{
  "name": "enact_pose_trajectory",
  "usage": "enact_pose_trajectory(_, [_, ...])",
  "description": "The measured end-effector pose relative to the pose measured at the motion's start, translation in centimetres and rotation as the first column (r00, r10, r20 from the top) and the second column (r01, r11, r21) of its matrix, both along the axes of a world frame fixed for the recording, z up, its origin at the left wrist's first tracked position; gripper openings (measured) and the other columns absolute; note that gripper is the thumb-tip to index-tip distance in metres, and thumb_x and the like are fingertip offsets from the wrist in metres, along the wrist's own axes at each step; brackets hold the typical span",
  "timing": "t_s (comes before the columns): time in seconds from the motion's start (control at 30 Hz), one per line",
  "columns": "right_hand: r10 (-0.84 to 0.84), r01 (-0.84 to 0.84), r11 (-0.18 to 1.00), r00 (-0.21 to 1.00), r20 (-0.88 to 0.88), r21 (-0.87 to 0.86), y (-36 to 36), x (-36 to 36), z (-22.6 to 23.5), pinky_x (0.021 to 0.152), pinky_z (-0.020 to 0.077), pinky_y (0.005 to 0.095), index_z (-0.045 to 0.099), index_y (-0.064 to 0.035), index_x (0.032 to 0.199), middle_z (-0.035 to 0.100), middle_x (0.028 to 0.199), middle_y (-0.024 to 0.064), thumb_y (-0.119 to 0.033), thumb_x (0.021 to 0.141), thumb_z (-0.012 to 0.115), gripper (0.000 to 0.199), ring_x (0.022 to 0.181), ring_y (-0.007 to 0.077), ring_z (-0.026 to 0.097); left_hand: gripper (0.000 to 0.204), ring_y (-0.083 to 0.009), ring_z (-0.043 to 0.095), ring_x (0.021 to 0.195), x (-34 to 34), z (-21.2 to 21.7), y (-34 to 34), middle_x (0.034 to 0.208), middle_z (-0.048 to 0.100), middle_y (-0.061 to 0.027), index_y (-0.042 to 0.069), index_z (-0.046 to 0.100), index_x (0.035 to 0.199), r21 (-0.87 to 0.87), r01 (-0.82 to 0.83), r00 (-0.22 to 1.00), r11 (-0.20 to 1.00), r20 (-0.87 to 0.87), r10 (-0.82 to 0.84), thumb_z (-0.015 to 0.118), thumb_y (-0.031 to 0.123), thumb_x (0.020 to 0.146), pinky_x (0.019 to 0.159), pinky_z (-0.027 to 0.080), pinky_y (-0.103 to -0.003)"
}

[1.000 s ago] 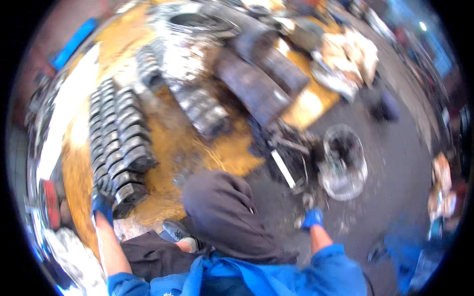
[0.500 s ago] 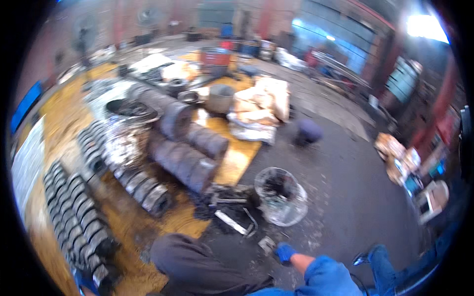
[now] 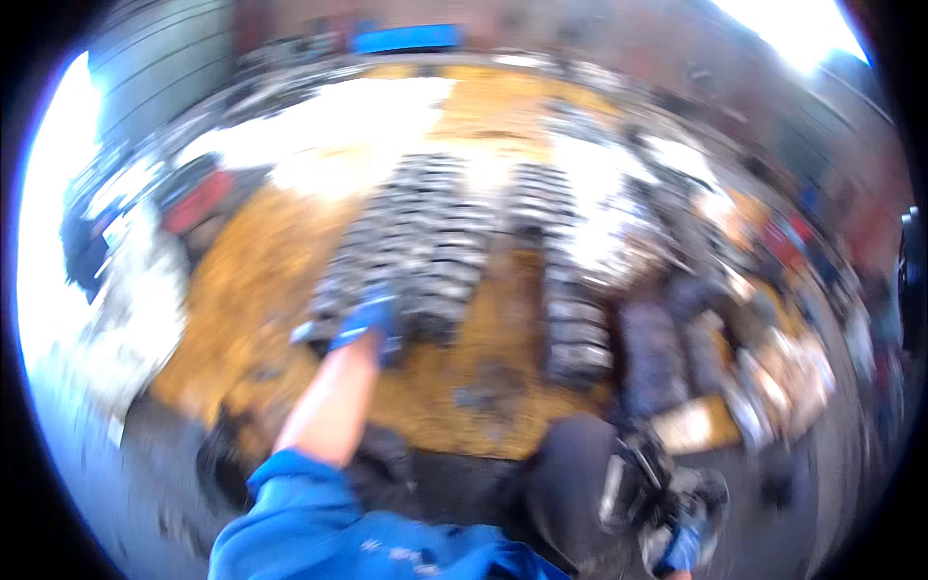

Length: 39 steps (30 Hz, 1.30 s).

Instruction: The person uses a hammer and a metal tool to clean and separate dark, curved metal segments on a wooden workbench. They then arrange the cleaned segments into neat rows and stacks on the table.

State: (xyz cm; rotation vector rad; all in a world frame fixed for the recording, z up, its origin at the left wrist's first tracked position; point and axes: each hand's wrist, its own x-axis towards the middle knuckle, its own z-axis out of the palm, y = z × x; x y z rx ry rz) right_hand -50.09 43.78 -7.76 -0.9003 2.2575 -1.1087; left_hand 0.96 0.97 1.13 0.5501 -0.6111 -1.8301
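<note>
In the head view, blurred throughout, the left hand (image 3: 369, 321), in a blue glove, is at the near end of the long rows of dark ribbed pieces (image 3: 454, 256), which lie side by side on the yellow floor sheet (image 3: 237, 290), set back from its near edge and running away toward its far edge. The fingers point down at the leftmost rows; whether they are spread, narrowed or closed on a piece cannot be told. The right hand (image 3: 684, 547), also gloved in blue, is low at the right, beyond the sheet's near edge, in front of the clear plastic bag (image 3: 715, 491); its fingers are too smeared to read, and contact is unclear. The dark pieces look stiff and dense, so each would likely feel heavy for its size and not bruise easily; their sheen suggests a slick surface under a glove. The sounder hold is probably around the rounded sides of an end piece, with the thumb opposite the fingers, leaving its neighbours undisturbed.
</note>
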Motion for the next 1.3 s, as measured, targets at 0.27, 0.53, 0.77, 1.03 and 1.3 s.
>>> enact_pose_trajectory(0.27, [0.41, -0.395, 0.911, 0.899, 0.154, -0.121, -19.2, 10.6, 1.6, 0.062, 0.0533, 0.0442, 0.065, -0.0046, 0.091, 0.07, 0.087, 0.0174, -0.012, 0.079, 0.068, 0.014, 0.075, 0.0317, 0.068, 0.055, -0.0326, 0.046, 0.134, 5.0, 0.9, 5.4, 0.153, 0.039, -0.0148, 0.006, 0.03, 0.15, 0.012, -0.193, 0.979, 0.981, -0.065, 0.194, 0.043, 0.035, 0.105, 0.11, 0.04, -0.043])
enact_pose_trajectory(0.53, [0.5, -0.461, 0.865, 0.759, 0.416, -0.199, -26.9, 15.4, -1.7, 0.057, 0.0536, 0.0438, 0.062, -0.0067, 0.092, 0.069, 0.088, 0.016, -0.004, 0.082, 0.067, 0.012, 0.072, 0.0288, 0.068, 0.055, -0.033, 0.045, 0.135, 6.6, 1.3, 7.0, 0.153, 0.038, -0.0152, 0.005, 0.029, 0.15, -0.009, -0.254, 0.966, 0.967, -0.057, 0.254, 0.042, 0.033, 0.105, 0.111, 0.039, -0.043])
enact_pose_trajectory(0.77, [0.411, -0.371, 0.909, 0.715, 0.566, -0.19, -31.2, 14.9, -7.1, 0.052, 0.0539, 0.0434, 0.059, -0.0085, 0.094, 0.069, 0.089, 0.0148, 0.003, 0.085, 0.067, 0.017, 0.069, 0.0262, 0.067, 0.054, -0.0334, 0.045, 0.136, 6.4, 1.4, 5.2, 0.154, 0.038, -0.0156, 0.005, 0.027, 0.151, -0.033, -0.218, 0.976, 0.975, -0.015, 0.217, 0.041, 0.031, 0.106, 0.111, 0.039, -0.043])
enact_pose_trajectory(1.03, [0.51, -0.227, 0.853, 0.548, 0.663, -0.47, -29.6, 18.4, -2.9, 0.047, 0.051, 0.0338, 0.057, -0.0134, 0.084, 0.069, 0.09, 0.01, 0.004, 0.09, 0.065, 0.02, 0.061, 0.0191, 0.063, 0.054, -0.0338, 0.044, 0.136, 4.5, 2.3, 3.4, 0.154, 0.037, -0.016, 0.004, 0.026, 0.152, -0.135, -0.151, 0.983, 0.979, 0.088, 0.164, 0.04, 0.029, 0.107, 0.112, 0.038, -0.043])
enact_pose_trajectory(1.3, [0.451, -0.22, 0.887, 0.603, 0.658, -0.406, -28.3, 18.8, -0.4, 0.051, 0.05, 0.035, 0.063, -0.0085, 0.097, 0.065, 0.079, 0.0082, -0.008, 0.092, 0.067, 0.006, 0.064, 0.0206, 0.063, 0.053, -0.0346, 0.04, 0.139, 4.3, -1.5, 0.0, 0.152, 0.04, -0.0169, 0.011, 0.028, 0.153, 0.113, -0.207, 0.978, 0.972, 0.027, 0.205, 0.038, 0.036, 0.107, 0.116, 0.028, -0.049])
